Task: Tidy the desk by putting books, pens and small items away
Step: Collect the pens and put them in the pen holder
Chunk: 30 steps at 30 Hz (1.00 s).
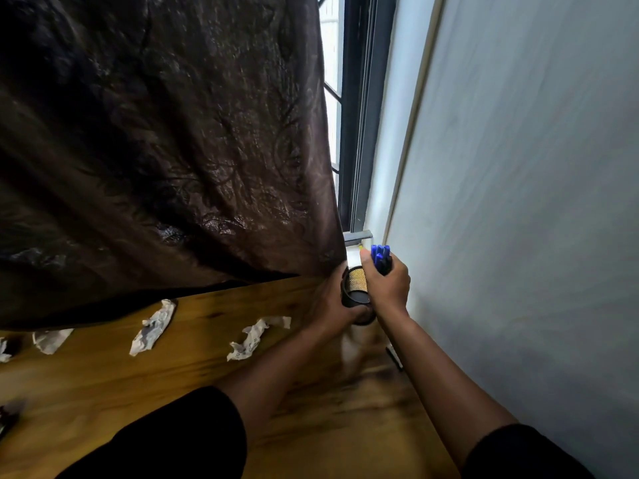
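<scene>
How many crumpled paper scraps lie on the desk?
4, all on the wooden desk: one at the left edge, then. The dark curtain may hide more.

Dark curtain (155, 150), window frame (359, 133)

Faint print on a crumpled paper scrap (257, 337) is too blurred to read.
</scene>
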Each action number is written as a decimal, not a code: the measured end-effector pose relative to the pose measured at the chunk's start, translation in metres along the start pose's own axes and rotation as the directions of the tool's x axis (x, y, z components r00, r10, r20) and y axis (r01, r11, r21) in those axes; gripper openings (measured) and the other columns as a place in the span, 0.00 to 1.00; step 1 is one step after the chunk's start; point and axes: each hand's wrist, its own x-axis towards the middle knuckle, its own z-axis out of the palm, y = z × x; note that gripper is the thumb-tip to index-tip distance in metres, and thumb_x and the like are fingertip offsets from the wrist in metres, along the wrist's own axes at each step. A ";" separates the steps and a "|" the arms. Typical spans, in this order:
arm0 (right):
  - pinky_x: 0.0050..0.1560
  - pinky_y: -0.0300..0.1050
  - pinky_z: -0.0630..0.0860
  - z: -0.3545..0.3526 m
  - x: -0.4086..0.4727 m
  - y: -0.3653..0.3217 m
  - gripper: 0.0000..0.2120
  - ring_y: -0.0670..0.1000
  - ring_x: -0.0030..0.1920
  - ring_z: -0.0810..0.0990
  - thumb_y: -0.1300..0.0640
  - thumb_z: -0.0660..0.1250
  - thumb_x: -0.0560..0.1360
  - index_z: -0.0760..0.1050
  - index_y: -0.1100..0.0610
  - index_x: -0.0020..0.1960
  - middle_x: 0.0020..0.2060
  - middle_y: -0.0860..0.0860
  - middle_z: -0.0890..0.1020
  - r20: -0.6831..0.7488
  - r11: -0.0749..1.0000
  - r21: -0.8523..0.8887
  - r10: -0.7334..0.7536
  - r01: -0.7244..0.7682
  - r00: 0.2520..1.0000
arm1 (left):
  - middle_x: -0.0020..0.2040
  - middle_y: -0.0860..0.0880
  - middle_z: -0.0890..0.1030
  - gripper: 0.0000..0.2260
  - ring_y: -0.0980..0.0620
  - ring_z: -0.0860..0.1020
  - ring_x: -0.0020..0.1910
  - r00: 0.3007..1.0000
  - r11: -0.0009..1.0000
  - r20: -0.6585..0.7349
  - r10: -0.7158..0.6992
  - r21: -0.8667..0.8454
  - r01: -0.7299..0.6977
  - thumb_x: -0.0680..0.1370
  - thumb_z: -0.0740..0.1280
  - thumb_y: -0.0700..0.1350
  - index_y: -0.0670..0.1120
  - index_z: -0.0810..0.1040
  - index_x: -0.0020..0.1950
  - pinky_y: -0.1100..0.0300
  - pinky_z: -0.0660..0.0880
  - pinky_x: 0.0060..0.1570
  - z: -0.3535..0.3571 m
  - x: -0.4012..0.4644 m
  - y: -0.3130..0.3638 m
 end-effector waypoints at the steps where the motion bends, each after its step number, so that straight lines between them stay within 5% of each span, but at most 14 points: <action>1: 0.45 0.43 0.75 0.000 0.000 0.003 0.16 0.48 0.39 0.82 0.41 0.72 0.75 0.80 0.54 0.44 0.37 0.49 0.83 0.002 1.000 0.003 0.014 -0.014 1.000 | 0.76 0.49 0.70 0.44 0.51 0.69 0.74 1.000 1.000 -0.011 0.006 0.000 -0.006 0.69 0.80 0.47 0.47 0.62 0.80 0.54 0.69 0.71 0.001 0.000 -0.001; 6: 0.47 0.52 0.83 -0.004 -0.003 0.010 0.08 0.48 0.37 0.82 0.48 0.75 0.74 0.78 0.50 0.42 0.36 0.46 0.82 -0.018 1.000 0.017 -0.001 0.001 1.000 | 0.71 0.47 0.75 0.39 0.50 0.73 0.70 0.999 1.000 -0.045 0.024 -0.007 -0.024 0.69 0.80 0.45 0.47 0.68 0.77 0.53 0.71 0.68 0.005 0.001 0.000; 10: 0.54 0.46 0.82 -0.007 -0.004 0.004 0.13 0.50 0.48 0.85 0.52 0.78 0.72 0.78 0.51 0.53 0.48 0.48 0.84 -0.005 0.998 0.035 -0.052 0.052 0.999 | 0.74 0.47 0.73 0.42 0.50 0.72 0.72 1.000 1.000 -0.011 0.015 -0.021 -0.015 0.69 0.80 0.44 0.46 0.64 0.79 0.57 0.70 0.70 0.003 0.000 0.002; 14: 0.61 0.48 0.79 -0.012 -0.003 -0.010 0.19 0.50 0.56 0.84 0.53 0.79 0.70 0.77 0.53 0.58 0.53 0.50 0.84 0.019 0.995 0.060 -0.077 0.076 0.997 | 0.76 0.44 0.69 0.50 0.55 0.69 0.69 0.997 0.998 0.054 -0.052 -0.029 0.054 0.68 0.81 0.41 0.44 0.55 0.82 0.79 0.65 0.57 -0.005 -0.003 -0.004; 19: 0.61 0.43 0.75 -0.028 -0.011 -0.034 0.19 0.46 0.61 0.80 0.51 0.77 0.72 0.77 0.53 0.59 0.56 0.47 0.83 -0.014 0.978 0.019 -0.207 0.207 0.978 | 0.79 0.41 0.65 0.51 0.45 0.65 0.77 0.991 0.994 0.093 -0.092 0.071 0.086 0.68 0.81 0.40 0.44 0.53 0.82 0.50 0.67 0.73 -0.024 -0.022 -0.013; 30: 0.61 0.52 0.76 -0.069 -0.075 -0.029 0.18 0.53 0.60 0.79 0.54 0.71 0.76 0.73 0.53 0.64 0.59 0.52 0.80 -0.028 0.977 -0.120 -0.183 0.178 0.983 | 0.77 0.48 0.70 0.34 0.47 0.67 0.75 0.949 0.833 0.297 0.102 0.496 -0.245 0.72 0.76 0.50 0.52 0.69 0.77 0.53 0.65 0.73 -0.057 -0.143 -0.065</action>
